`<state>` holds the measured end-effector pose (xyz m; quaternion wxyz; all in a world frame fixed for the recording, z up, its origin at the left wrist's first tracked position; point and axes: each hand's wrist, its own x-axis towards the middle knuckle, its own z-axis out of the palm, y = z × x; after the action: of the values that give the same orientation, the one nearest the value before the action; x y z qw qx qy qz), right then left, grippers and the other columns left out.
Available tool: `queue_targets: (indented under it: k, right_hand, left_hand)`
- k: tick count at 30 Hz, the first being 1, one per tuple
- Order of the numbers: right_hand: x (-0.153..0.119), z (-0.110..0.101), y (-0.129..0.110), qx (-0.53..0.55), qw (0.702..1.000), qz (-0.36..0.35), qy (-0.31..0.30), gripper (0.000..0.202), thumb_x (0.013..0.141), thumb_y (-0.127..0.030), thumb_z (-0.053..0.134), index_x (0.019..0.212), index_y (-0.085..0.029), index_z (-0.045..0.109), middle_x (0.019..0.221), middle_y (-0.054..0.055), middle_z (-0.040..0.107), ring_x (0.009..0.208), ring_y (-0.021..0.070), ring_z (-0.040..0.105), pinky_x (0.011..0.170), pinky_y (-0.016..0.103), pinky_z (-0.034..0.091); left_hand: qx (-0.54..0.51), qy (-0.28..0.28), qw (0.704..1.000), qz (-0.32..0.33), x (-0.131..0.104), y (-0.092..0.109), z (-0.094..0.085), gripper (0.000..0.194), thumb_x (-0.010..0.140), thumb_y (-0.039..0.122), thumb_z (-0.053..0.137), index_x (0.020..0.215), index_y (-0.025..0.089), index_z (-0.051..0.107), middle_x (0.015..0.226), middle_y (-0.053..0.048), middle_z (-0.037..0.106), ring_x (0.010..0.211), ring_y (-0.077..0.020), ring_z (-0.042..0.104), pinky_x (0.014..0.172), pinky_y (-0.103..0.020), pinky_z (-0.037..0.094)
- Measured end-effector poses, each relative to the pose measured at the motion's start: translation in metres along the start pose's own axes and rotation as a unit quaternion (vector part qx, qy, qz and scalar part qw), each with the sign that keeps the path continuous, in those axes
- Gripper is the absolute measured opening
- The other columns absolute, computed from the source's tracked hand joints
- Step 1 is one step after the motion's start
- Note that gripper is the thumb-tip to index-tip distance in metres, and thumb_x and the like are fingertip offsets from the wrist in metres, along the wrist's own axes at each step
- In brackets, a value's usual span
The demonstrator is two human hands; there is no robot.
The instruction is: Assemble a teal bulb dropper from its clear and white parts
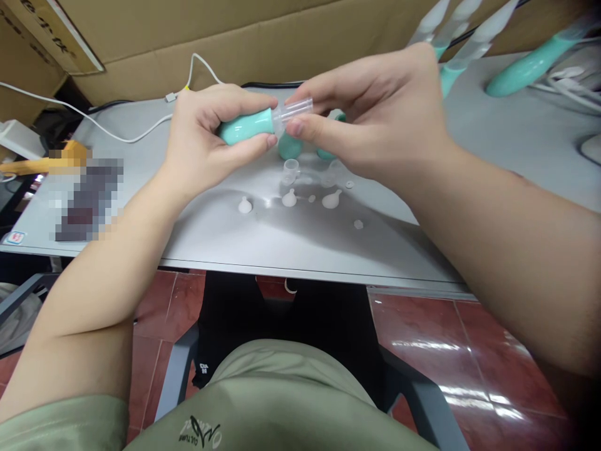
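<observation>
My left hand [197, 128] is closed around a glossy teal handle [248, 126], tilted slightly up to the right. A clear plastic tube [300, 110] sits at the handle's right end, and the thumb and fingers of my right hand [380, 109] pinch it near the joint. Behind my right fingers, more teal handles [290, 147] are partly hidden. Below my hands lie a small clear cup [291, 168], a white bulb-shaped tip [245, 205], a second white tip [289, 198], a third white tip [331, 199] and a small white disc [359, 224].
At the back right stand several teal devices with clear collars and white pointed tips [486, 28]; another teal device [530, 70] leans beside cables. Cardboard [235, 37] walls the grey table's [282, 241] back. A white cable [107, 128], yellow object [70, 156] and blurred dark object [89, 200] are left.
</observation>
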<state>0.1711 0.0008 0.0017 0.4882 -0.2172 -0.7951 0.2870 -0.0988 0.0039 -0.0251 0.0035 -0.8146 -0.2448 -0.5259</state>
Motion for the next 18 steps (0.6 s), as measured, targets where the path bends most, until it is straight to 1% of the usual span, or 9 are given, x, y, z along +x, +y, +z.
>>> queue_targets:
  k: [2, 4, 7, 9, 10, 12, 13, 15, 18]
  right_hand:
    - [0.000, -0.003, -0.002, -0.034, 0.999, -0.026, -0.012, 0.022, 0.095, -0.054, 0.098, 0.102, -0.034, 0.093, 0.096, 0.002, 0.088, 0.093, 0.0302, 0.083, 0.091, 0.050, 0.067]
    - [-0.001, -0.004, -0.003, -0.055, 0.997, -0.040, -0.025, 0.019, 0.096, -0.052, 0.096, 0.102, -0.034, 0.093, 0.092, 0.001, 0.087, 0.092, 0.0293, 0.081, 0.093, 0.050, 0.066]
    - [-0.002, -0.007, -0.003, -0.100, 0.994, -0.038, -0.029, 0.019, 0.100, -0.053, 0.090, 0.098, -0.034, 0.091, 0.089, 0.003, 0.085, 0.091, 0.0298, 0.079, 0.093, 0.050, 0.065]
    - [-0.003, -0.009, -0.003, -0.135, 0.990, -0.022, -0.033, 0.017, 0.103, -0.051, 0.086, 0.099, -0.034, 0.091, 0.089, 0.004, 0.084, 0.091, 0.0304, 0.077, 0.093, 0.051, 0.064]
    - [-0.003, -0.009, -0.003, -0.145, 0.989, -0.014, -0.040, 0.016, 0.103, -0.049, 0.084, 0.099, -0.035, 0.091, 0.090, 0.004, 0.084, 0.091, 0.0309, 0.076, 0.093, 0.052, 0.063]
    - [-0.003, -0.010, -0.003, -0.148, 0.988, -0.003, -0.051, 0.016, 0.104, -0.047, 0.082, 0.099, -0.034, 0.091, 0.091, 0.005, 0.084, 0.091, 0.0320, 0.076, 0.091, 0.053, 0.061]
    - [-0.003, -0.010, -0.003, -0.143, 0.988, 0.002, -0.053, 0.017, 0.103, -0.048, 0.081, 0.099, -0.034, 0.091, 0.092, 0.005, 0.084, 0.091, 0.0324, 0.075, 0.090, 0.053, 0.061]
    - [-0.003, -0.009, -0.005, -0.126, 0.991, 0.011, -0.047, 0.019, 0.102, -0.051, 0.083, 0.097, -0.034, 0.090, 0.092, 0.006, 0.084, 0.089, 0.0327, 0.074, 0.088, 0.053, 0.059]
    - [-0.003, -0.006, -0.007, -0.093, 0.994, 0.030, -0.046, 0.020, 0.098, -0.055, 0.089, 0.097, -0.036, 0.091, 0.092, 0.005, 0.083, 0.090, 0.0325, 0.073, 0.089, 0.053, 0.059]
  left_hand:
    - [-0.005, 0.015, 0.999, 0.028, 0.002, 0.004, 0.001, 0.045, 0.102, 0.071, 0.087, 0.121, 0.031, 0.097, 0.103, -0.004, 0.090, 0.085, -0.0245, 0.079, 0.082, -0.043, 0.071]
    - [0.000, 0.022, 0.998, 0.062, 0.003, 0.002, 0.001, 0.037, 0.097, 0.062, 0.091, 0.121, 0.034, 0.098, 0.100, -0.003, 0.090, 0.081, -0.0248, 0.078, 0.077, -0.043, 0.070]
    - [0.009, 0.016, 0.995, 0.094, 0.004, -0.004, -0.001, 0.037, 0.090, 0.048, 0.095, 0.126, 0.039, 0.097, 0.099, -0.001, 0.090, 0.076, -0.0249, 0.078, 0.068, -0.041, 0.068]
    - [0.006, 0.011, 0.995, 0.100, 0.004, -0.009, -0.003, 0.038, 0.089, 0.044, 0.095, 0.126, 0.040, 0.097, 0.097, -0.001, 0.090, 0.075, -0.0247, 0.078, 0.068, -0.040, 0.068]
    - [0.004, 0.008, 0.995, 0.103, 0.004, -0.010, -0.003, 0.037, 0.090, 0.046, 0.095, 0.126, 0.038, 0.097, 0.096, -0.002, 0.089, 0.074, -0.0246, 0.078, 0.068, -0.041, 0.069]
    - [0.009, -0.004, 0.995, 0.099, 0.003, -0.013, -0.003, 0.040, 0.090, 0.055, 0.097, 0.126, 0.036, 0.096, 0.095, -0.003, 0.088, 0.075, -0.0250, 0.077, 0.071, -0.042, 0.070]
    - [0.009, -0.008, 0.995, 0.094, 0.003, -0.014, -0.003, 0.044, 0.090, 0.061, 0.098, 0.126, 0.036, 0.096, 0.095, -0.003, 0.088, 0.075, -0.0254, 0.077, 0.072, -0.043, 0.070]
    - [0.002, 0.000, 0.997, 0.079, 0.002, -0.014, -0.002, 0.046, 0.091, 0.070, 0.099, 0.125, 0.038, 0.096, 0.097, -0.003, 0.088, 0.078, -0.0256, 0.079, 0.074, -0.044, 0.070]
    - [-0.023, 0.021, 0.996, 0.079, 0.001, -0.012, 0.002, 0.041, 0.094, 0.068, 0.100, 0.124, 0.041, 0.097, 0.097, -0.002, 0.088, 0.079, -0.0231, 0.080, 0.075, -0.042, 0.070]
